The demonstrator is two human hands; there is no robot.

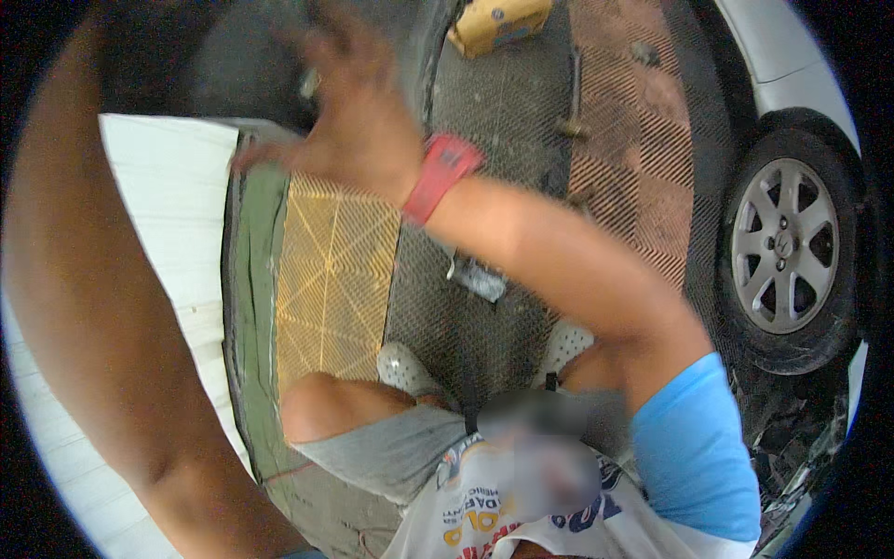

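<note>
My right hand (358, 116), with a red watch (442, 177) on its wrist, reaches up and to the left toward a dark, rounded form (247, 70). Its thumb sticks out to the side and the fingers are spread, smeared by motion; I see nothing held in them. A small pale spot shows beside the fingers, too blurred to name. My left forearm (102, 307) rises along the left side and runs out at the upper rim, so the left hand does not show. Under the right hand lies yellow patterned floor matting (335, 270).
A white panel (172, 177) with a green strip (256, 233) runs along the left. A car wheel (782, 242) stands at the right. On the floor lie a yellow box (498, 23), a long-handled tool (575, 93) and a crumpled silvery packet (478, 279) near my feet.
</note>
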